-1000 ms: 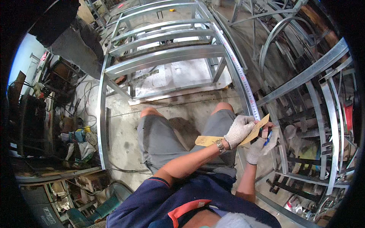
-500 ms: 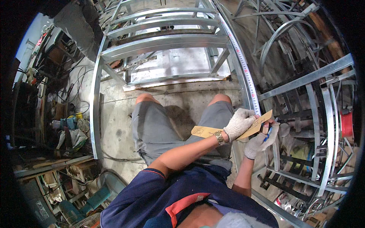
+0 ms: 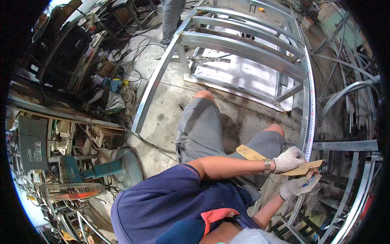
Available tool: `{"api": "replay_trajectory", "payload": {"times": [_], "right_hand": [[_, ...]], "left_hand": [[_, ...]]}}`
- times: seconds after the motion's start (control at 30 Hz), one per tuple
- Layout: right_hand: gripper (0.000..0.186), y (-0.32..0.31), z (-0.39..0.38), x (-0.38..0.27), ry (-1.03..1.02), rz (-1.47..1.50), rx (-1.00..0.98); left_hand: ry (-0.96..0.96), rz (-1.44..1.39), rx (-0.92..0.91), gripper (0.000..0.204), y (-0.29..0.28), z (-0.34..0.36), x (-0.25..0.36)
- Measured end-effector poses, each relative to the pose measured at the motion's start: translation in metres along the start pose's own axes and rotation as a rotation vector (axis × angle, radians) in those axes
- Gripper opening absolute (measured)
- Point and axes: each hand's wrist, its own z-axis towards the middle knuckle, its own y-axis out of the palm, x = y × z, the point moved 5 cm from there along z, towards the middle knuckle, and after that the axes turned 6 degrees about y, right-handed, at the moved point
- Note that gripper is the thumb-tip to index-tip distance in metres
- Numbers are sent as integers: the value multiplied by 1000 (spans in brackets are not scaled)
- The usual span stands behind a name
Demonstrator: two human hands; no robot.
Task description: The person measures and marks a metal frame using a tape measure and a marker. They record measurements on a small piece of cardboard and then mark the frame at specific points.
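Observation:
My left hand (image 3: pixel 289 160), in a white knit glove, grips a yellow cardboard piece (image 3: pixel 304 166) with dark handwriting beside the lower end of a tape measure (image 3: pixel 310 114). The tape lies along the right rail of a silver metal frame (image 3: pixel 243 47). Just below the cardboard, my right hand (image 3: pixel 295 187), also gloved but with bare fingertips partly showing, is closed on a blue pen (image 3: pixel 307 181). The cardboard reaches left over my thigh, partly hidden behind my left hand.
A person's grey trouser leg (image 3: pixel 170 20) stands at top left. Cables (image 3: pixel 138 57) lie on the concrete floor (image 3: pixel 158 105). A teal fan (image 3: pixel 75 187) is at lower left beside cluttered shelving. More metal bars and curved pieces (image 3: pixel 339 97) crowd the right side, close to my hands.
The view has swung leftward, so the frame and my hands appear farther right and my hands lower. The fan and more of the left clutter show. My hands keep their hold on cardboard and pen.

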Motion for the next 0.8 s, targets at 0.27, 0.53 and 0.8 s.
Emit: {"api": "replay_trajectory", "payload": {"times": [0.27,0.53,0.8], "right_hand": [[43,-3,2,7,-71,-68,42],[47,2,3,-2,109,-13,9],[49,-10,7,21,-96,-143,-20]], "left_hand": [[16,-46,16,32,0,-2,4],[18,-21,-14,30,-1,-2,6],[-42,-76,-28,30,-1,-3,5]]}}
